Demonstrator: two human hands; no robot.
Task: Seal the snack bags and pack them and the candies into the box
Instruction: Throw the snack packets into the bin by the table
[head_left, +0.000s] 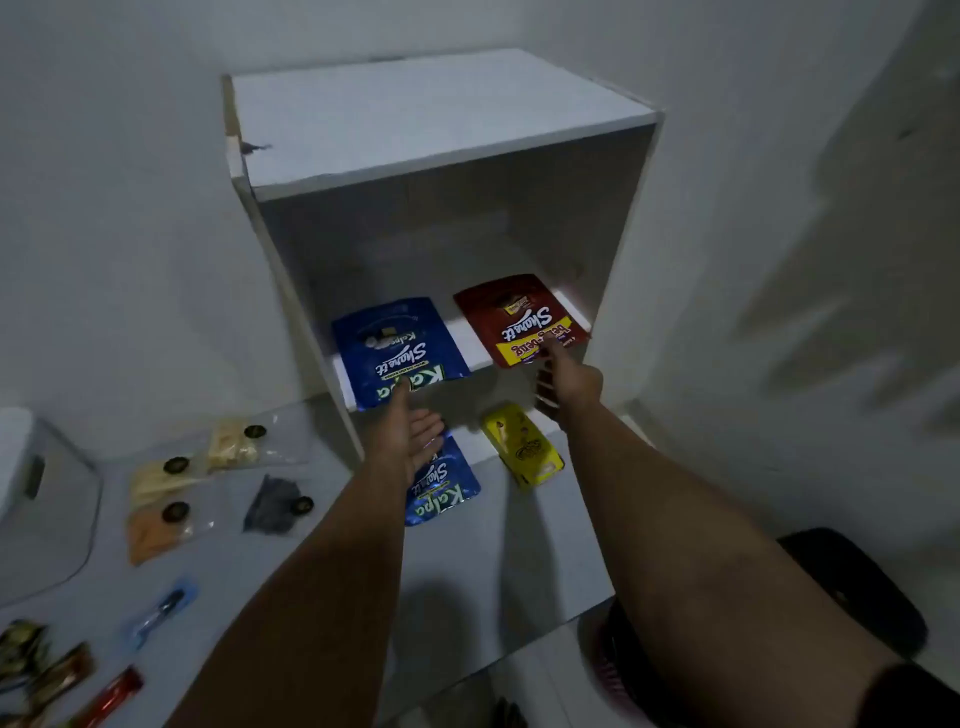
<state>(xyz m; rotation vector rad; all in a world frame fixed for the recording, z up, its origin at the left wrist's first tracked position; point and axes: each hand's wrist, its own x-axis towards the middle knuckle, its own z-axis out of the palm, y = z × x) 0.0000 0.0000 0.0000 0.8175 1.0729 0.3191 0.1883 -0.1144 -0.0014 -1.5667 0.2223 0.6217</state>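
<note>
A blue snack bag (397, 348) and a red snack bag (519, 319) lie flat on the shelf of a white open cabinet (441, 156), both overhanging its front edge. My left hand (410, 436) has its thumb on the near edge of the blue bag, with its fingers straight and spread below. My right hand (569, 382) pinches the near edge of the red bag, one digit on top and the others curled under it. A second blue bag (447, 493) and a yellow bag (522, 447) lie on the table below.
Several clear zip bags of snacks (234, 441) lie on the white table (545, 545) to the left. Wrapped candies (31, 665) and a red stick pack (109, 696) are at the bottom left. A white box (26, 467) stands at the left edge; a black stool (857, 587) is on the right.
</note>
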